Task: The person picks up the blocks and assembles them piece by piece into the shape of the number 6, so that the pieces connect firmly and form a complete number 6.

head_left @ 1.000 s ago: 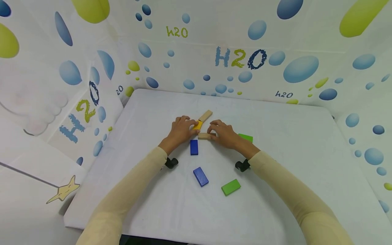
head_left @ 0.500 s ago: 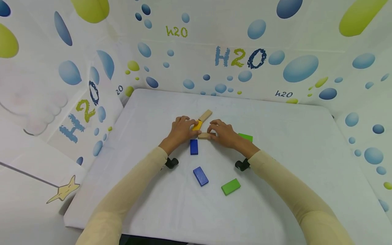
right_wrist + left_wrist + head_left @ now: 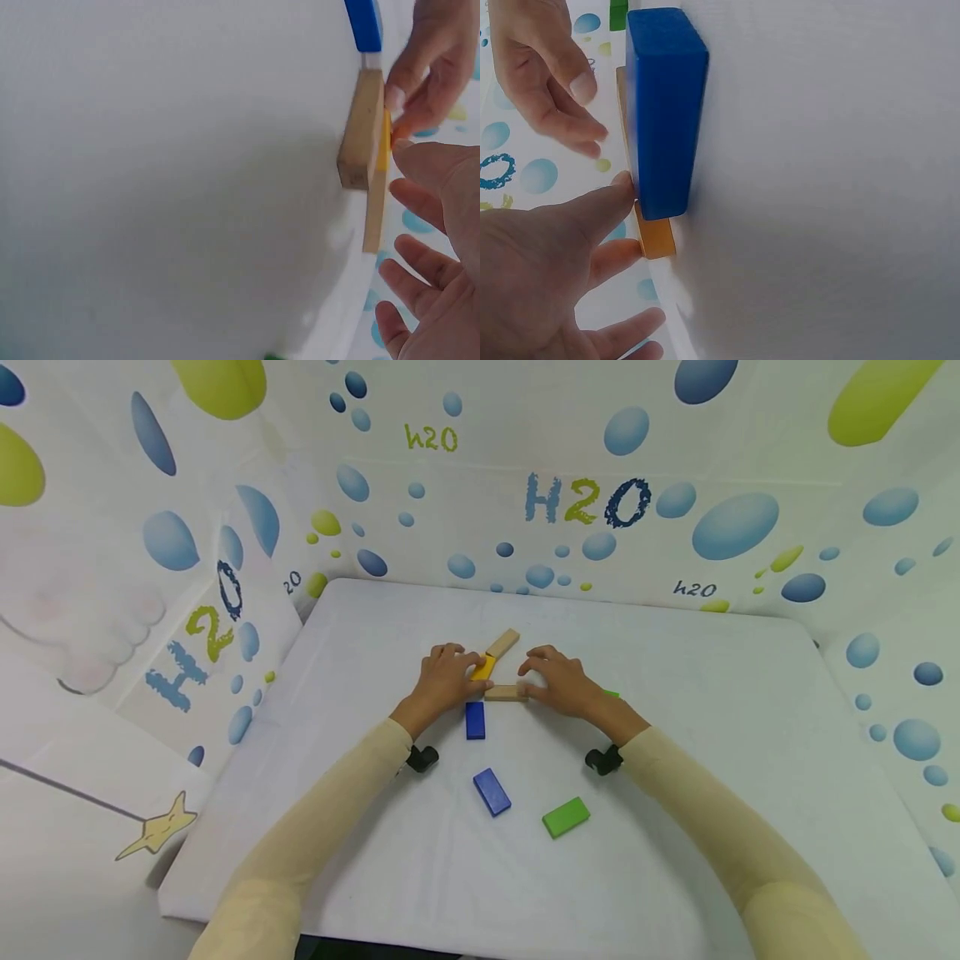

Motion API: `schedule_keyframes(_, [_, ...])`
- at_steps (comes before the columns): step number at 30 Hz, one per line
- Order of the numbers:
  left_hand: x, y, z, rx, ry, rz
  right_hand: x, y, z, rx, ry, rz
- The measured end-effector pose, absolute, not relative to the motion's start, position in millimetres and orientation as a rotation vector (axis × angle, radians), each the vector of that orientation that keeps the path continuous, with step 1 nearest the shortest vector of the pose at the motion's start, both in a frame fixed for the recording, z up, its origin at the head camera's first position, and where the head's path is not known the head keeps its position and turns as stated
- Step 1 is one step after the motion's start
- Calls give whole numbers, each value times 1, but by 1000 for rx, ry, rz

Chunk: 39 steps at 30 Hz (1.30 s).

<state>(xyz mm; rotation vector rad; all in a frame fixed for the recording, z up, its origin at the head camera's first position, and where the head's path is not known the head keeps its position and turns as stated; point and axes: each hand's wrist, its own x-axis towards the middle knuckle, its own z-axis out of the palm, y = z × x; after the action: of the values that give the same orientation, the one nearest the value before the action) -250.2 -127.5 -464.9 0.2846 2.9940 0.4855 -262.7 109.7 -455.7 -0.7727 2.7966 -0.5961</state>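
Thumb and index finger of my left hand [image 3: 444, 681] pinch a yellow block [image 3: 484, 667] lying slantwise on the table. One plain wooden block [image 3: 503, 643] continues from its far end. Another plain wooden block [image 3: 504, 693] lies crosswise at its near end, close to the left thumb. My right hand [image 3: 561, 683] is beside that crosswise block's right end, its fingers spread and holding nothing in the right wrist view. Just below the left thumb lies a blue block [image 3: 476, 721], which looms large in the left wrist view and partly hides the blocks behind it.
Nearer the person lie a second blue block [image 3: 492, 792] and a green block [image 3: 566, 817]. Another green block [image 3: 612, 694] is mostly hidden behind the right wrist. A white cloth covers the table [image 3: 712, 710], and a patterned curtain [image 3: 480, 468] hangs behind it.
My right hand has let go of the crosswise wooden block and shifted slightly right, its fingers opening. The left hand and the blocks stay where they were.
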Motion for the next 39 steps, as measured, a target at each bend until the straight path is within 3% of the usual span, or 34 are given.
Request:
schedule_keyframes(22, [-248, -125, -462, 263, 2978, 519, -253, 133, -455, -754, 2817, -546])
schedule_keyframes(39, [-248, -127, -465, 272, 2981, 513, -254, 223, -450, -506, 2864, -540])
